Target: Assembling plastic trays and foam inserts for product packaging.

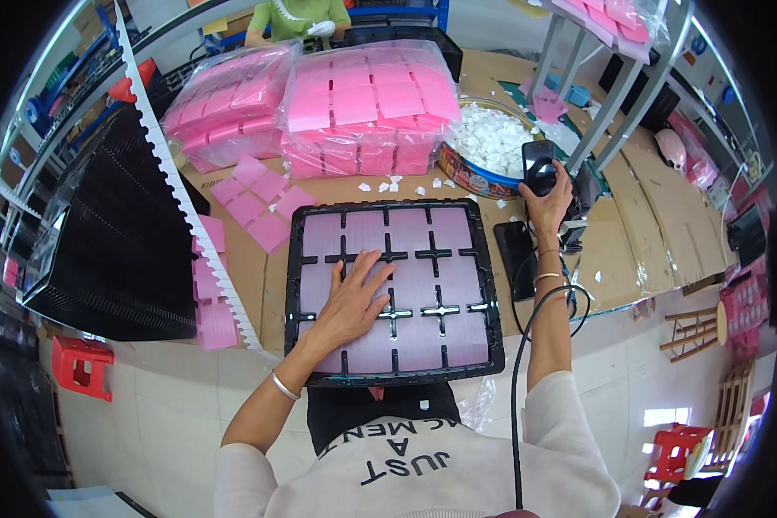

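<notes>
A black plastic tray [496,332] lies in front of me at the table's near edge, with pale pink foam sheets [453,341] filling its divided compartments. My left hand [352,302] rests flat on the sheets near the tray's middle, fingers spread and holding nothing. To the right, beyond the tray, my right hand [547,203] has its fingers wrapped round a black smartphone [540,164], its dark glossy face showing. Another flat black phone-like slab [515,255] lies between the tray and my right forearm.
Plastic-wrapped stacks of pink foam [371,104] stand behind the tray. A round tin [483,179] holds white scraps. Loose pink sheets [255,203] and a long white toothed strip [177,181] lie left. A black cable [518,388] crosses my right side. Someone in green [298,22] sits opposite.
</notes>
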`<action>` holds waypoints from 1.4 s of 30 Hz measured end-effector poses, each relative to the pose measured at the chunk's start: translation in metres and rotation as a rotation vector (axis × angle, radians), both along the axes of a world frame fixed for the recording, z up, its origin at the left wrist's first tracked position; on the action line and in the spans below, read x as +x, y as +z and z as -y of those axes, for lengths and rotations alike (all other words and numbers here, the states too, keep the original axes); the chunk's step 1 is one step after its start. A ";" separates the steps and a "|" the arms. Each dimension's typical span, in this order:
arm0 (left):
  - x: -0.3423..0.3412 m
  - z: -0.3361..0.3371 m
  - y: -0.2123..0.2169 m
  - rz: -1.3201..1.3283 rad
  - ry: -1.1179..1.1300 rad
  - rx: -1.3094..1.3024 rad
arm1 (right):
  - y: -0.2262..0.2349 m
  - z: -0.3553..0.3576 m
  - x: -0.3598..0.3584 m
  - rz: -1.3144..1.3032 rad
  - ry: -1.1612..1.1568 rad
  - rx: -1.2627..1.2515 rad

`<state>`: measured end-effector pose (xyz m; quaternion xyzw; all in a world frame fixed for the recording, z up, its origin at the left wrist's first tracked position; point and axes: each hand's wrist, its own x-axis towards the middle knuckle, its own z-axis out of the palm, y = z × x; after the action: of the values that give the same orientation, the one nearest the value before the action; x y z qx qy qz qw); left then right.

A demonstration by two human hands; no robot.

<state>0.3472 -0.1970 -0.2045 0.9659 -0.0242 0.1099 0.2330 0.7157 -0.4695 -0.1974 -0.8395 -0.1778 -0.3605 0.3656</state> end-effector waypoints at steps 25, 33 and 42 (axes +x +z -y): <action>-0.002 0.005 0.001 0.026 0.036 -0.014 | 0.009 -0.190 -0.070 -0.215 0.238 -0.141; -0.010 -0.006 0.016 0.029 0.038 -0.108 | 0.019 -0.110 -0.099 -0.117 0.520 -0.070; 0.021 -0.113 -0.005 0.204 0.607 -0.011 | -0.013 -0.056 -0.118 -0.331 0.475 -0.126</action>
<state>0.3684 -0.0842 -0.2092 0.9118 0.2423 0.2709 0.1910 0.5973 -0.4132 -0.2102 -0.8428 -0.3294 -0.1114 0.4108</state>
